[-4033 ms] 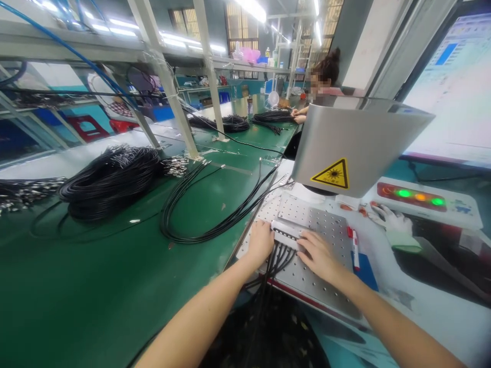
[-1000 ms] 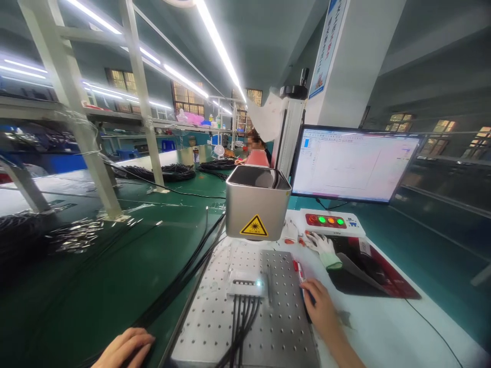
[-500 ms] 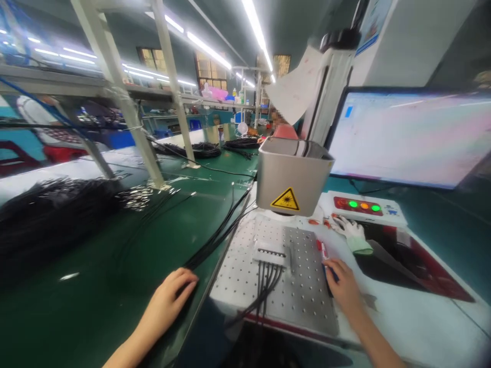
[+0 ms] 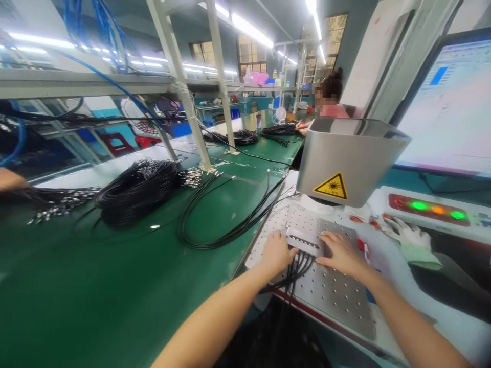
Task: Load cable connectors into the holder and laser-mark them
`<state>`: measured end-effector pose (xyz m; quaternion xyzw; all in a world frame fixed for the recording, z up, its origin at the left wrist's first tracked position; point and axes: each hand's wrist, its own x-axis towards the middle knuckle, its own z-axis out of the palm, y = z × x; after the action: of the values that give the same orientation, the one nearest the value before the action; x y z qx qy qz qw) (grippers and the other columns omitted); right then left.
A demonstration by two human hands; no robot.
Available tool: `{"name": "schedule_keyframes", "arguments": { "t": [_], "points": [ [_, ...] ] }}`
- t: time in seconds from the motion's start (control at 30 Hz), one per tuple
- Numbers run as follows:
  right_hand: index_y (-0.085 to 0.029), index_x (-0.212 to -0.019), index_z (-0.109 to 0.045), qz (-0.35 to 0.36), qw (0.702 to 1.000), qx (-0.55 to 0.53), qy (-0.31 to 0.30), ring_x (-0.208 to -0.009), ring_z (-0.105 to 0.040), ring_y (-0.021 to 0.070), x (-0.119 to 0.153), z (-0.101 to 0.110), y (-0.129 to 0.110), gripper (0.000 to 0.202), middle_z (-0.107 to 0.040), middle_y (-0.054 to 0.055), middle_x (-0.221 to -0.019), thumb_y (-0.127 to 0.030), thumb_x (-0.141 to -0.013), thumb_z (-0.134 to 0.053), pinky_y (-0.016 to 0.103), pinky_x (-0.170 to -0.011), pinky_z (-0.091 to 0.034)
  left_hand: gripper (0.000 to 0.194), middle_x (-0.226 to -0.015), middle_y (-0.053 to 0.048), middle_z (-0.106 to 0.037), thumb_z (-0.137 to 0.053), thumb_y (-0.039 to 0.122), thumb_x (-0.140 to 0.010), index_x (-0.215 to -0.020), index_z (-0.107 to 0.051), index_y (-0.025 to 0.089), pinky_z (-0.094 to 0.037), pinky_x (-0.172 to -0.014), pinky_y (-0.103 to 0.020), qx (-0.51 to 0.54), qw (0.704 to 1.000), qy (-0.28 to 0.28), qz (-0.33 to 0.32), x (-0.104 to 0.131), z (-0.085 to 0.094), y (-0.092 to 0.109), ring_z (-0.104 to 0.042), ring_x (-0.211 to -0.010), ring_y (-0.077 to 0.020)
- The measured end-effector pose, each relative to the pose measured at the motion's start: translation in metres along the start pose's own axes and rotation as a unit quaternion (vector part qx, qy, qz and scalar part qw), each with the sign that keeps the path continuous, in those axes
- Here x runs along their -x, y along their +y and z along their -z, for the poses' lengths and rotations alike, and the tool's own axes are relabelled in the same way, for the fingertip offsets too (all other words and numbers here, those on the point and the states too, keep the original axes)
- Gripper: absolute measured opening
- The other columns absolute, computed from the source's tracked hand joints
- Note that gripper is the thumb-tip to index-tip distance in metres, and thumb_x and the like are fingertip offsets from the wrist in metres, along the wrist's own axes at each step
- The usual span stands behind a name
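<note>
A pale metal holding block [image 4: 304,238] with a slot along its top sits on a perforated metal plate [image 4: 337,286]. Several black cables [image 4: 293,273] run from the block's near side toward the plate's front edge. My left hand [image 4: 276,254] is at the block's left end, thumb apart from the fingers and close to the cables. At the right end, my right hand [image 4: 339,253] has its fingers spread and its thumb near the front corner. Whether either hand presses on the block is not clear. Above and behind stands a grey machine head [image 4: 345,158] with a yellow laser warning sign.
More black cables [image 4: 215,245] loop across the green table [image 4: 126,286], beside a coiled cable bundle [image 4: 138,191]. Right of the plate lie a white glove [image 4: 412,237] and a panel with lit buttons [image 4: 429,207]. A monitor [image 4: 452,102] stands behind; another person's hand [image 4: 13,180] shows at far left.
My left hand has come off the table cables to the block's left end. My right hand has moved from the plate's right edge to the block's right end. The view has turned left.
</note>
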<state>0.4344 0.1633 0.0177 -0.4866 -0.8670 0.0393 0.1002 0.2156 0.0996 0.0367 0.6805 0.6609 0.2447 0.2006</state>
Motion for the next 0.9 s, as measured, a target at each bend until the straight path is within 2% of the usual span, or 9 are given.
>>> {"name": "schedule_keyframes", "arguments": {
  "t": [0.13,0.27,0.37,0.5,0.6,0.67,0.7,0.8,0.9],
  "points": [
    [-0.019,-0.092,-0.059,0.029,0.999,0.010,0.043,-0.108,-0.050,0.0315,-0.001,-0.008,0.002,0.040,-0.055,0.014,-0.115,-0.041,-0.060,-0.065,0.045,-0.088,-0.040,0.022,-0.108,-0.020,-0.048,-0.060,0.023,-0.074,-0.089,-0.054,0.008,-0.026,-0.098,-0.048,0.140,0.987,0.040,0.067,-0.001,-0.010,0.000,-0.038,-0.112,-0.0325],
    [-0.019,-0.085,-0.054,0.068,0.987,-0.025,0.146,-0.093,-0.055,0.0302,-0.004,-0.020,-0.026,0.044,-0.056,0.014,-0.102,-0.051,-0.057,-0.064,0.042,-0.077,-0.045,0.020,-0.087,-0.007,-0.056,-0.057,0.019,-0.075,-0.093,-0.050,0.014,-0.043,-0.081,-0.035,0.204,0.968,0.072,0.131,0.007,0.007,-0.018,-0.053,-0.085,-0.0191],
    [-0.018,-0.090,-0.051,0.114,0.961,-0.080,0.239,-0.091,-0.055,0.0326,-0.014,-0.029,-0.075,0.056,-0.055,0.014,-0.096,-0.065,-0.060,-0.055,0.045,-0.075,-0.046,0.019,-0.069,0.001,-0.055,-0.052,0.017,-0.077,-0.096,-0.047,0.015,-0.045,-0.059,-0.024,0.268,0.944,0.103,0.164,0.022,0.043,-0.045,-0.053,-0.060,-0.0111],
    [-0.015,-0.099,-0.048,0.174,0.924,-0.166,0.298,-0.095,-0.052,0.0351,-0.031,-0.043,-0.166,0.065,-0.054,0.018,-0.098,-0.072,-0.069,-0.043,0.049,-0.077,-0.045,0.021,-0.071,0.000,-0.058,-0.056,0.015,-0.074,-0.094,-0.049,0.013,-0.042,-0.054,-0.021,0.351,0.916,0.151,0.122,0.069,0.121,-0.081,-0.053,-0.056,-0.0094],
    [-0.014,-0.107,-0.046,0.259,0.891,-0.241,0.284,-0.096,-0.053,0.0320,-0.042,-0.055,-0.236,0.061,-0.054,0.017,-0.102,-0.066,-0.075,-0.044,0.048,-0.080,-0.045,0.020,-0.078,-0.002,-0.061,-0.054,0.017,-0.076,-0.097,-0.053,0.015,-0.043,-0.061,-0.023,0.154,0.964,0.203,0.077,0.120,0.177,-0.097,-0.056,-0.064,-0.0117],
    [-0.016,-0.116,-0.043,0.320,0.872,-0.272,0.253,-0.099,-0.053,0.0301,-0.046,-0.057,-0.274,0.058,-0.054,0.015,-0.106,-0.060,-0.079,-0.044,0.047,-0.082,-0.045,0.020,-0.080,-0.003,-0.062,-0.051,0.017,-0.078,-0.097,-0.054,0.017,-0.041,-0.062,-0.023,-0.068,0.977,0.195,0.046,0.156,0.198,-0.103,-0.057,-0.069,-0.0138],
    [-0.017,-0.120,-0.041,0.342,0.863,-0.283,0.243,-0.101,-0.052,0.0296,-0.047,-0.056,-0.289,0.057,-0.054,0.015,-0.109,-0.058,-0.081,-0.043,0.046,-0.084,-0.044,0.019,-0.079,-0.003,-0.061,-0.050,0.017,-0.079,-0.097,-0.054,0.017,-0.040,-0.060,-0.023,-0.170,0.970,0.173,0.024,0.172,0.202,-0.106,-0.057,-0.069,-0.0145],
    [-0.019,-0.126,-0.040,0.413,0.827,-0.295,0.241,-0.102,-0.054,0.0277,-0.051,-0.054,-0.318,0.053,-0.054,0.014,-0.114,-0.050,-0.083,-0.043,0.043,-0.083,-0.044,0.015,-0.075,-0.005,-0.059,-0.043,0.020,-0.084,-0.094,-0.053,0.015,-0.034,-0.053,-0.025,-0.362,0.922,0.129,-0.045,0.210,0.187,-0.118,-0.054,-0.063,-0.0145],
    [-0.027,-0.112,-0.052,0.543,0.745,-0.260,0.288,-0.086,-0.060,0.0235,-0.062,-0.068,-0.324,0.037,-0.062,0.007,-0.101,-0.044,-0.079,-0.049,0.039,-0.075,-0.045,0.018,-0.078,-0.004,-0.058,-0.038,0.026,-0.089,-0.087,-0.053,0.016,-0.030,-0.050,-0.025,-0.416,0.887,0.180,-0.084,0.229,0.150,-0.133,-0.052,-0.062,-0.0129]
  ]
}}
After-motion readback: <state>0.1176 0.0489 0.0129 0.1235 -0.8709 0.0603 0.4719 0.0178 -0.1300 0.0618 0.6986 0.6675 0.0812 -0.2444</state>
